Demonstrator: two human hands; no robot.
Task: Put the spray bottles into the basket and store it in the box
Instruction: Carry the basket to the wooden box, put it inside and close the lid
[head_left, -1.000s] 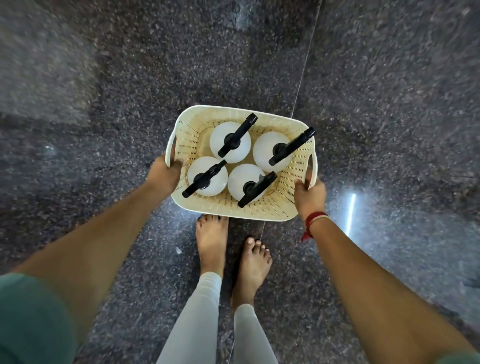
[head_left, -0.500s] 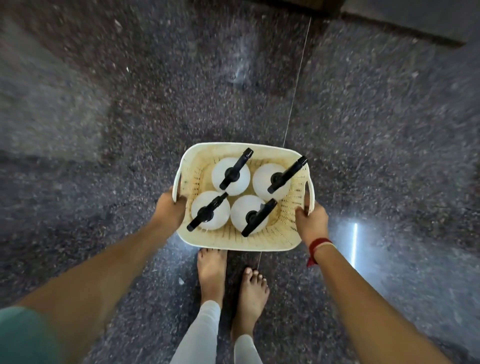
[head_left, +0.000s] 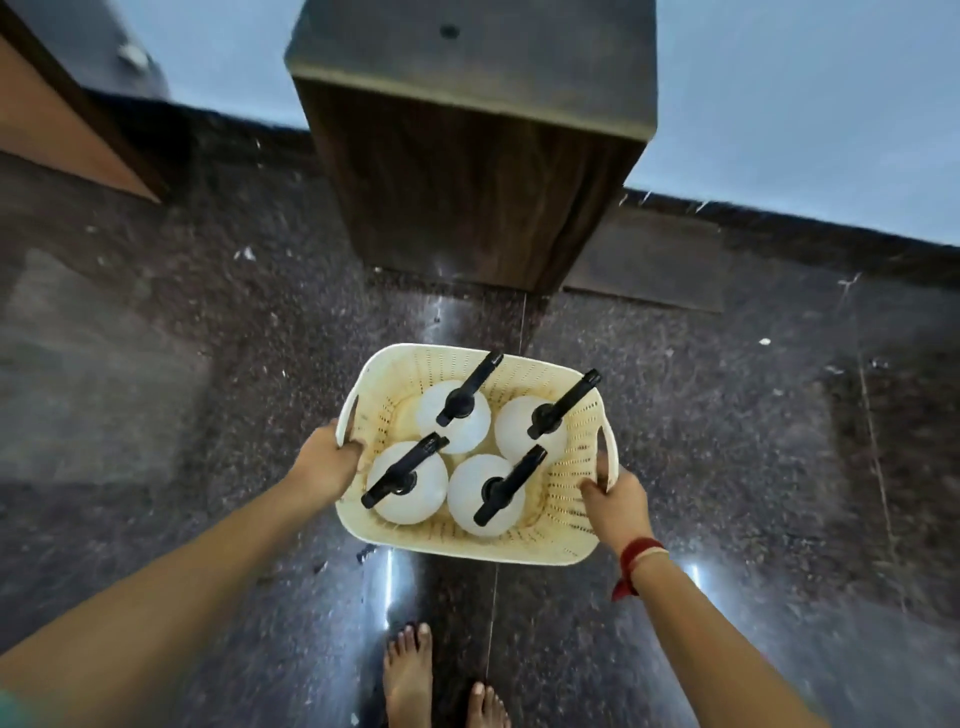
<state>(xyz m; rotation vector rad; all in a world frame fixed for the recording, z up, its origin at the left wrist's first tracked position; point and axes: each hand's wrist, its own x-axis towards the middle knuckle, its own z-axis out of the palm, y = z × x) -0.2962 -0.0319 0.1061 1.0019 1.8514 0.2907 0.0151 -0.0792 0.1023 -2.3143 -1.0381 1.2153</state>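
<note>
I carry a cream perforated basket (head_left: 563, 543) above the dark floor. Several white spray bottles (head_left: 410, 488) with black trigger heads stand upright inside it. My left hand (head_left: 324, 462) grips the basket's left handle. My right hand (head_left: 615, 499), with a red thread at the wrist, grips the right handle. Straight ahead stands a dark wooden box (head_left: 467, 171) against the wall, its flat grey top shut, with a small dark hole in the top.
The floor is polished dark granite (head_left: 156, 364) with bright light reflections. A pale wall (head_left: 805, 104) runs behind the box. Brown wooden furniture (head_left: 57, 124) stands at the far left. My bare feet (head_left: 410, 670) show at the bottom edge.
The view has lifted from the floor and I have moved forward: the wooden box and the wall have come into sight ahead. Both hands keep their hold on the basket handles.
</note>
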